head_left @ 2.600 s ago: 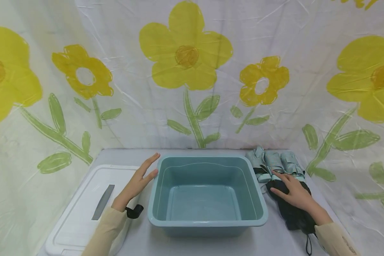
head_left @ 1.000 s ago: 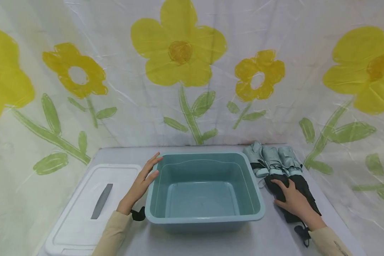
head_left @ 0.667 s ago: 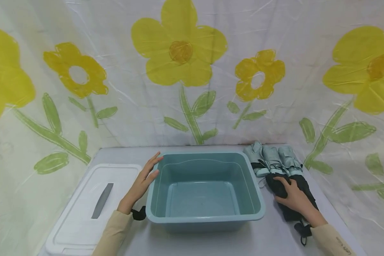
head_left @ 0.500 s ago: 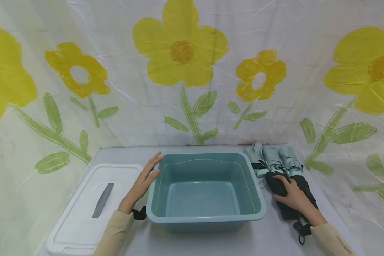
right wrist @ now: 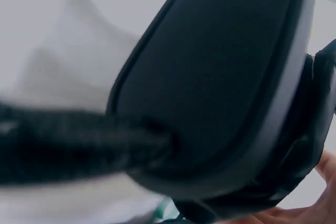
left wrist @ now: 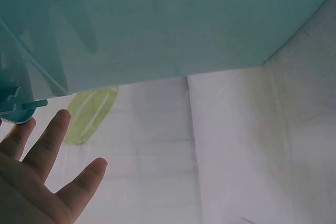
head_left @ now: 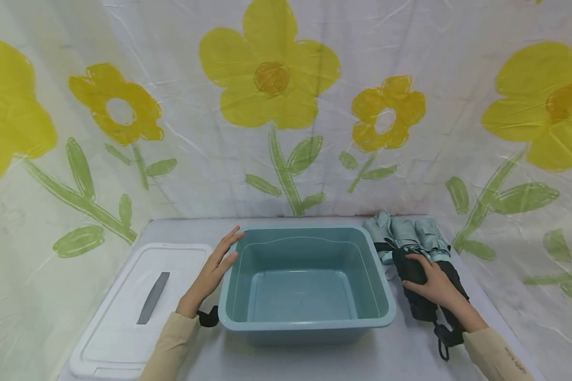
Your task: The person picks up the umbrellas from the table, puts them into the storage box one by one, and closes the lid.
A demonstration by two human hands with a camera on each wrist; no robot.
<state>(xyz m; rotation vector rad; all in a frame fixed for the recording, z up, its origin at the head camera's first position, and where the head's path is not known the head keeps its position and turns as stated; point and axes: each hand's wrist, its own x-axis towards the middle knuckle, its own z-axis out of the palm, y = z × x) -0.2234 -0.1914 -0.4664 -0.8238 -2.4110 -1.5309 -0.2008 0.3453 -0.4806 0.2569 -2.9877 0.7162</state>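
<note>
My right hand (head_left: 436,288) grips a black folded umbrella (head_left: 410,267) at the right of the table, thumb on its near left side and fingers over the top. In the right wrist view the flat end of its handle (right wrist: 210,72) fills the middle, a blurred dark strap (right wrist: 68,148) running from it. Beside it lies a second black folded umbrella (head_left: 453,275), partly hidden by the hand. My left hand (head_left: 212,275) has its fingers extended at the left rim of a blue-green plastic bin (head_left: 310,325); the left wrist view shows its fingertips (left wrist: 63,119) near the bin's outer wall.
Behind the black umbrellas lie three light-blue folded umbrellas (head_left: 429,235) in a row. A white lid (head_left: 109,317) with a grey handle (head_left: 153,299) lies left of the bin. A flower-printed curtain (head_left: 195,185) stands behind the table.
My right hand has closed round the nearer black umbrella and shifted it slightly away from me and left, apart from its neighbour. My left hand has stayed at the bin's rim.
</note>
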